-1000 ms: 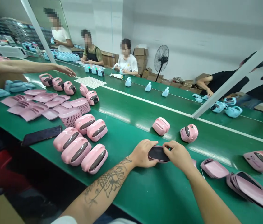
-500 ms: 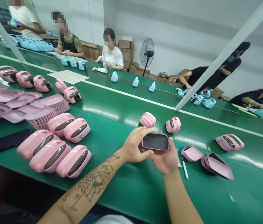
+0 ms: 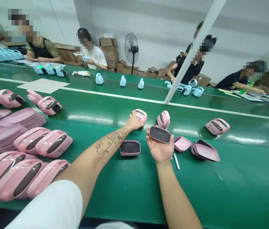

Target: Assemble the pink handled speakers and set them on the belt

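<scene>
My left hand [image 3: 135,121] is stretched forward, its fingers and thumb closed around the near left side of a pink plastic housing with a handle loop [image 3: 142,115]. On my upturned right palm [image 3: 160,150] rests a shallow pink-rimmed cover with a dark inner face [image 3: 159,134], fingers at its left edge and thumb at its right. A similar dark-faced cover [image 3: 130,148] lies on the green table between my forearms. Just beyond my right hand stands another pink housing [image 3: 163,119].
Pink covers [image 3: 182,144] and a nested pile of covers [image 3: 206,151] lie right, near a white-handled tool [image 3: 176,161]. Pink housings [image 3: 53,143] and stacked covers [image 3: 5,136] fill the left. A slanted white post [image 3: 187,63] rises ahead; co-workers handle blue housings beyond.
My left hand has left the cover both hands held and moved forward to the pink housing. My right hand keeps a cover on its palm. The view has turned right.
</scene>
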`<state>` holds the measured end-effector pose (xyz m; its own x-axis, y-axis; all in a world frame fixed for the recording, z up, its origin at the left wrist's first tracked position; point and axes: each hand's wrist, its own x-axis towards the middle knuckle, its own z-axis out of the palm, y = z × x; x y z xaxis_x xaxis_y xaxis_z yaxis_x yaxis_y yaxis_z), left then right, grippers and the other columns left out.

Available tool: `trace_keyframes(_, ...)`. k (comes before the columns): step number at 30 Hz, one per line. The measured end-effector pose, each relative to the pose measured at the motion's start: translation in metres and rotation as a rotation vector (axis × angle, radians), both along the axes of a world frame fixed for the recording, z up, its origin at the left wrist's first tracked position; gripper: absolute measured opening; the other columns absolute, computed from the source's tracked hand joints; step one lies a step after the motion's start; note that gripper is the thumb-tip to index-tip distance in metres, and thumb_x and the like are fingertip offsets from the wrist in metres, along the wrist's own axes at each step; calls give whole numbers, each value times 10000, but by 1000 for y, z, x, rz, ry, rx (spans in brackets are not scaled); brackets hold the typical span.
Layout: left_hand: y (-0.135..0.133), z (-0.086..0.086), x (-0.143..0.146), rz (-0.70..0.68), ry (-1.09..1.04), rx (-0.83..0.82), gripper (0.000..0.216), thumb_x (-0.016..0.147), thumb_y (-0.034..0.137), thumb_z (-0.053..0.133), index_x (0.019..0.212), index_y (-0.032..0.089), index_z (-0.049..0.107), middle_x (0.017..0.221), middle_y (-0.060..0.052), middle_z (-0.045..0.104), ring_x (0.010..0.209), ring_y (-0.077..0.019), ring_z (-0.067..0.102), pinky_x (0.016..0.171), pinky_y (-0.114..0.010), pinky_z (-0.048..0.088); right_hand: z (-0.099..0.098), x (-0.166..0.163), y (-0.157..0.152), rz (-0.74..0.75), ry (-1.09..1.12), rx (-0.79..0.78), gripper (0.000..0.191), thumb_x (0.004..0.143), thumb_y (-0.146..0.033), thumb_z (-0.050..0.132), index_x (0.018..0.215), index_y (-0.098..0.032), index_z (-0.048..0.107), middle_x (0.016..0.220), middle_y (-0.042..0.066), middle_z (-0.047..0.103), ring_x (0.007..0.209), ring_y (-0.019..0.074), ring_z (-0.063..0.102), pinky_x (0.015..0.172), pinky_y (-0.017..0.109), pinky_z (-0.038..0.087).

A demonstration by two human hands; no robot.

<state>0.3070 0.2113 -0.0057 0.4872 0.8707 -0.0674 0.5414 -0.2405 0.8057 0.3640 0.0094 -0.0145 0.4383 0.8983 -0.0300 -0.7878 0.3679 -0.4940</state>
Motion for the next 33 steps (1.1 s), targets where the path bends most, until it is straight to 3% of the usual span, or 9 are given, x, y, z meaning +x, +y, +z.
trace_keyframes(4,4,32,-9,-17,-98,-95,1100,659,385,890,1592,150,356,1540,-263,496,1404,-406,567,1112,-437,475,2,-2,-2,13,-15,23,772,908,-826,489,1351,-222,675,1339,166,747,1189,315,728,1016,544,561)
trace_keyframes(8,-10,75,-55,-76,-239,-246,677,927,585,558,1475,190,531,1222,-156,725,956,-278,751,731,-343,594,18,-12,-10,-92,-95,63,773,884,-816,543,1350,-215,681,1339,172,739,1209,358,721,1037,576,538)
trace_keyframes(11,-52,90,-109,-105,-341,-359,764,990,716,252,1476,205,546,1050,-128,762,750,-248,741,512,-296,542,38,-32,-22,-212,-205,131,736,889,-793,561,1350,-236,696,1361,156,726,1247,381,707,1111,616,489)
trace_keyframes(15,-127,79,-176,-203,-577,-798,996,912,913,180,1439,180,601,911,-153,784,610,-248,715,383,-273,500,55,-77,-40,-251,-309,149,719,909,-787,522,1390,-279,687,1431,129,696,1329,390,664,1198,666,411)
trace_keyframes(18,-168,60,-212,-278,-696,-1006,1010,810,992,395,1401,206,624,961,-149,797,624,-242,727,436,-315,586,54,-116,-52,-225,-383,68,692,896,-800,511,1403,-361,681,1507,69,659,1418,388,604,1218,678,401)
trace_keyframes(22,-198,39,-248,-206,-735,-946,771,693,705,869,1206,158,692,861,-94,769,624,-198,711,497,-278,621,38,-153,-68,-160,-413,-10,689,878,-800,561,1428,-398,662,1549,36,629,1465,396,565,1227,683,406)
trace_keyframes(27,-208,26,-278,-26,-614,-948,774,826,822,654,1099,102,742,784,-113,762,454,-156,625,443,-291,588,10,-163,-87,25,-484,17,857,801,-715,789,1535,-337,558,1580,96,598,1451,380,586,1279,656,365)
trace_keyframes(30,-207,24,-287,-26,-541,-1013,812,852,855,576,1023,87,777,811,-168,778,623,-227,714,461,-276,582,-3,-159,-94,155,-768,35,1040,760,-660,878,1632,-318,425,1677,120,482,1567,371,450,1319,613,319)
trace_keyframes(33,-205,22,-290,-20,-568,-964,729,840,800,658,1021,107,794,824,-158,789,689,-242,724,495,-284,597,-8,-152,-94,184,-1175,80,1050,803,-591,871,1673,-326,347,1755,112,344,1639,377,307,1342,634,237)
